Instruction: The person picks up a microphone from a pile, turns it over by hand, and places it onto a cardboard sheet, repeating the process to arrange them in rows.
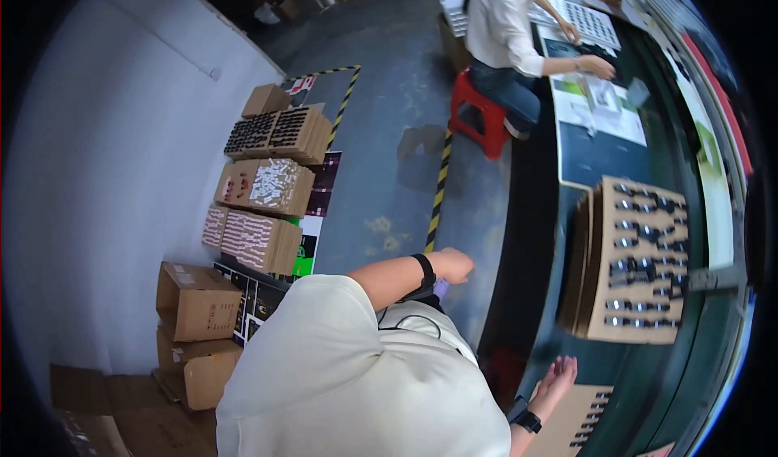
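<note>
My left hand (453,267) is in front of my body, over the floor, with a dark band on its wrist. Its back faces up and the fingers curl out of sight, so whether it holds anything cannot be made out. My right hand (557,378) is over the edge of the green bench, palm partly up, fingers apart and nothing in them. Beside it lies a brown cardboard sheet (559,421) with a row of small black pieces. Just beyond stands a stack of cardboard sheets (600,311), the top one carrying rows of small black-and-silver parts.
A co-worker (506,36) sits on a red stool (478,117) at the far bench, handling small things. Stacked cardboard trays (263,185) and open cartons (194,303) line the left wall. Yellow-black tape (440,190) marks the floor.
</note>
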The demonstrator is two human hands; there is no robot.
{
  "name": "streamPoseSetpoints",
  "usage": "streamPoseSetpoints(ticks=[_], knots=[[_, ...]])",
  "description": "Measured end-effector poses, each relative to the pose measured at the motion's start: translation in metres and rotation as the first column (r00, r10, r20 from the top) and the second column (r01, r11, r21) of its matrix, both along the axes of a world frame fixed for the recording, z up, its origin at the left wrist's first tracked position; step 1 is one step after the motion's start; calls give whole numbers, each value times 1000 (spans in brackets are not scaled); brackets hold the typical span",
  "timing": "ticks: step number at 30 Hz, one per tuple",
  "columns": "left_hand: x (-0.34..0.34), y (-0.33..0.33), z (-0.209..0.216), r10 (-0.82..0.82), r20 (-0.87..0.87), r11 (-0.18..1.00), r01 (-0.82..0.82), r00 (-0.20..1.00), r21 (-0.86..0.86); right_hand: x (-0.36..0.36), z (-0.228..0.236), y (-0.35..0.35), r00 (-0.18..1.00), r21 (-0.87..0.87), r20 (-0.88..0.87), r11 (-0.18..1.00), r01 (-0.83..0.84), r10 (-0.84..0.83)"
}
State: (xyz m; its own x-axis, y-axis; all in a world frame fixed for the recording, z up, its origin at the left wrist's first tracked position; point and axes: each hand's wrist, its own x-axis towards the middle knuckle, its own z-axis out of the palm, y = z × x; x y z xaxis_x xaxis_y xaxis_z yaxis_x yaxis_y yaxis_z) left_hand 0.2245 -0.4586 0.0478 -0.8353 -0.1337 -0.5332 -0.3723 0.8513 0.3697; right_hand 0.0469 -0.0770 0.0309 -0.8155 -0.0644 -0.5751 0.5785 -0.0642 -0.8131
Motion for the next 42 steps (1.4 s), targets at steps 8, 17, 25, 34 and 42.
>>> streamPoseSetpoints(ticks=[8,17,25,34,42], knots=[[105,-140,-91,218,-70,964,-204,973,170,-15,-52,6,956,-210,270,963,172,-112],[202,-144,-184,821,529,37,-946,212,322,-4,-56,-26,822,226,414,919,324,-392],[144,-146,-182,793,526,93,-915,307,393,26,-42,-35,857,294,357,915,275,-372],[-29,-117,-128,701,247,390,-650,669,652,87,-1,-26,937,332,280,937,109,-209],[-104,49,-110,181,101,703,-200,978,683,146,-14,92,996,553,-19,831,-64,90]])
